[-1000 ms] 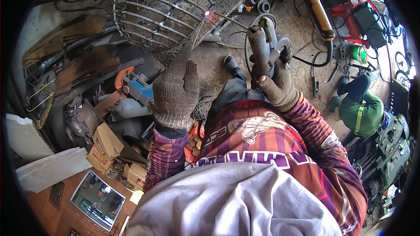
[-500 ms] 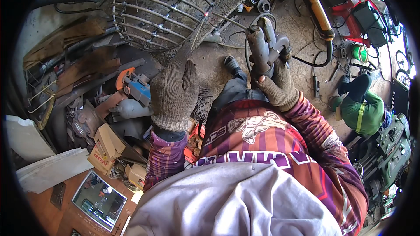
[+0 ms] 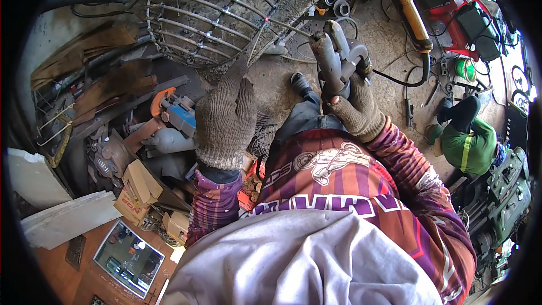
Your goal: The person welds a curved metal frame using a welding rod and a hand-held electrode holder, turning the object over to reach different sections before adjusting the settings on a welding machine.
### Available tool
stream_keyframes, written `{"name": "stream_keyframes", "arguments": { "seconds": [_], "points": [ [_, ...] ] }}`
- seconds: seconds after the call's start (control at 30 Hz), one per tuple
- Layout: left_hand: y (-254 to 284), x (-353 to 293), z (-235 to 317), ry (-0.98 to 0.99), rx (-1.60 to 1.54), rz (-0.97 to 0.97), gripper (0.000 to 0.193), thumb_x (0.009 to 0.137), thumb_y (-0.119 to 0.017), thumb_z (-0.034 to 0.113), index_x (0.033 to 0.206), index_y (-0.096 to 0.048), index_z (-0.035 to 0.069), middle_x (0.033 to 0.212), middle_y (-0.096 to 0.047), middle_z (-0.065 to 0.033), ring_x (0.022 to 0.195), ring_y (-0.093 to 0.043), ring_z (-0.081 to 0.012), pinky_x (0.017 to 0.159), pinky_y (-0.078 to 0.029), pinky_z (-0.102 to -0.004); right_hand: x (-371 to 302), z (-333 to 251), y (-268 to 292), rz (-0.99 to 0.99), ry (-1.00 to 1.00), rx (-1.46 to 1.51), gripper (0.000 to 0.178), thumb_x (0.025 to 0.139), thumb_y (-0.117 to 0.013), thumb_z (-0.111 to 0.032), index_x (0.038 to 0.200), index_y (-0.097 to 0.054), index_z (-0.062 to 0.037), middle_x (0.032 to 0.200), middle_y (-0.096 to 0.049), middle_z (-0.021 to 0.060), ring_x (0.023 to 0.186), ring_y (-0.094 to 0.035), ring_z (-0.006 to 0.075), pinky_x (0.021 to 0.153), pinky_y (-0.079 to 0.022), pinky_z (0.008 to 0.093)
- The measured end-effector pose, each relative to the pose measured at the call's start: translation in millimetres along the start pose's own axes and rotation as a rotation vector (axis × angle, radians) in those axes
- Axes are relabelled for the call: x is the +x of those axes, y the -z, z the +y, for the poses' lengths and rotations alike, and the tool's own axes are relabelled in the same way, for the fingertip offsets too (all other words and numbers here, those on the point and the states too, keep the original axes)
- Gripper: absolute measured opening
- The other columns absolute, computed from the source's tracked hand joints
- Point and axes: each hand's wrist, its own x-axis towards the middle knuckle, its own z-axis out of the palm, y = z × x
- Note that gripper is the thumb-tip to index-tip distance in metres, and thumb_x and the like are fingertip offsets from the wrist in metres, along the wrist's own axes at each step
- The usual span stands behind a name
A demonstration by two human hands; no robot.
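Right hand, in brown knitted glove (image 3: 361, 114): grip clamped around the rear of the grey, tubular metal holder (image 3: 327, 59), in front of the torso. Rearward hold presumably keeps fingers away from the red glow at the rod's tip. Thin, straight grey metal rod (image 3: 291, 27) leaves the holder's front; long axis slants up-left, tip at the right side of the curved grille of grey metal bars (image 3: 215, 21). Left hand, brown-gloved (image 3: 226, 121): fingers toward grille's lower corner, perhaps for steadying; cannot tell whether grip is closed.
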Motion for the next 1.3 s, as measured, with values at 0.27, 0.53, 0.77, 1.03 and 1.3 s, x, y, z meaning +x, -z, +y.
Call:
{"name": "stream_keyframes", "arguments": {
  "seconds": [0.27, 0.53, 0.77, 1.03, 1.3],
  "points": [
    [3.3, -0.8, 1.2, 0.048, 0.010, -0.047, 0.031, 0.097, -0.058, 0.019, 0.123, -0.065, 0.003, 0.094, -0.071, -0.0179, 0.077, -0.070, -0.0321, 0.070, -0.054, -0.0389, 1.9, 2.7, 0.3, 0.023, 0.056, -0.099, 0.069, 0.087, -0.066, -0.037, 0.138, -0.046, 0.0045, 0.136, -0.050, 0.0245, 0.131, -0.042, 0.0380, 0.112, -0.029, 0.0440],
    [1.3, -1.3, -0.7, 0.027, 0.002, -0.020, 0.030, 0.098, -0.056, 0.022, 0.119, -0.066, 0.003, 0.095, -0.070, -0.0177, 0.079, -0.070, -0.0331, 0.071, -0.054, -0.0401, 4.1, -1.0, -2.0, 0.018, 0.062, -0.095, 0.070, 0.087, -0.066, -0.039, 0.139, -0.047, 0.0042, 0.138, -0.049, 0.0249, 0.133, -0.041, 0.0377, 0.113, -0.028, 0.0437],
    [2.9, -2.3, -6.1, -0.457, 0.574, 0.008, 0.018, 0.079, -0.068, -0.002, 0.097, -0.068, -0.002, 0.099, -0.071, -0.0175, 0.077, -0.070, -0.0287, 0.067, -0.058, -0.0360, 2.8, 0.1, -6.1, -0.002, -0.105, 0.166, 0.058, 0.086, -0.070, -0.024, 0.133, -0.050, 0.0034, 0.124, -0.058, 0.0182, 0.110, -0.059, 0.0305, 0.094, -0.046, 0.0377],
    [6.1, -2.8, -0.7, 0.082, -0.159, -0.013, 0.034, 0.095, -0.060, 0.019, 0.123, -0.065, 0.000, 0.111, -0.071, -0.0173, 0.100, -0.069, -0.0301, 0.088, -0.053, -0.0369, -6.9, 12.6, -7.9, -0.024, -0.073, 0.257, 0.072, 0.090, -0.067, -0.036, 0.142, -0.036, 0.0020, 0.125, -0.054, 0.0159, 0.107, -0.058, 0.0220, 0.087, -0.050, 0.0349],
    [6.3, -2.2, -4.7, -0.026, -0.021, 0.017, 0.035, 0.094, -0.057, 0.015, 0.127, -0.063, 0.008, 0.103, -0.069, -0.0217, 0.087, -0.069, -0.0389, 0.074, -0.055, -0.0441, -7.4, 2.0, -7.4, 0.022, -0.060, 0.097, 0.074, 0.088, -0.068, -0.038, 0.142, -0.038, 0.0035, 0.126, -0.056, 0.0165, 0.114, -0.055, 0.0235, 0.097, -0.045, 0.0365]
  ]
}}
